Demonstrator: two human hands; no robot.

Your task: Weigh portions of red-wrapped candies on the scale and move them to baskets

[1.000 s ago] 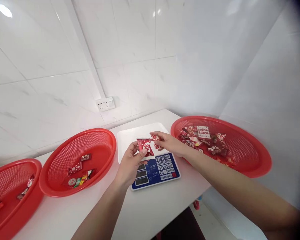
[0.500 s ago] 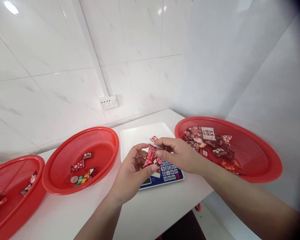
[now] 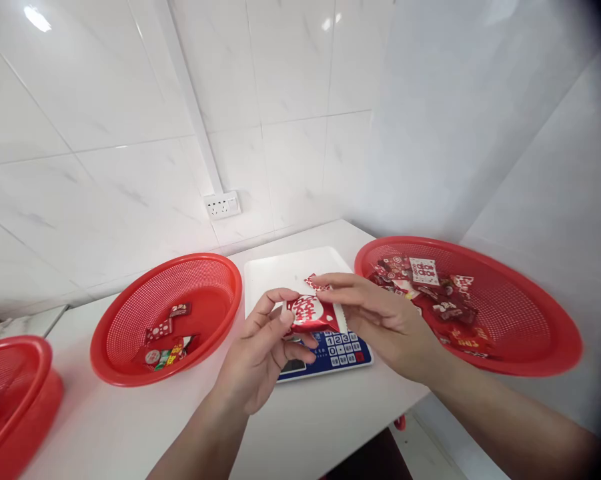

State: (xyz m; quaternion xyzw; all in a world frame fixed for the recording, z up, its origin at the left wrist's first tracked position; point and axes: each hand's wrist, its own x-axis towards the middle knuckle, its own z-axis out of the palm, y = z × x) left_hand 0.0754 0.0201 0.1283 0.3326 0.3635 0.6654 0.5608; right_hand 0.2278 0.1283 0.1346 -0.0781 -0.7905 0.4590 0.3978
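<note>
Above the digital scale [image 3: 273,270], my left hand [image 3: 255,350] pinches a red wrapped candy [image 3: 310,313] with white lettering between thumb and fingers. My right hand [image 3: 393,323] is at the candy's right end, fingers bent over its crimped edge; its thumb is hidden. Just behind the candy, a red-and-white patterned wrapper [image 3: 312,281] shows under the right fingertips; whether it is a separate piece I cannot tell. Both hands partly cover the scale's blue keypad [image 3: 347,350].
A red basket [image 3: 535,300] with many wrapped candies stands at the right. Left of the scale is another red basket [image 3: 113,327] with several candies, and a third basket [image 3: 40,373] is cut off at the left edge. A socket [image 3: 223,205] is on the tiled wall behind.
The candy has been turned from upright to lying sideways, its white lettering now facing me. My right hand has shifted to its right end. The view has swung slightly to the right.
</note>
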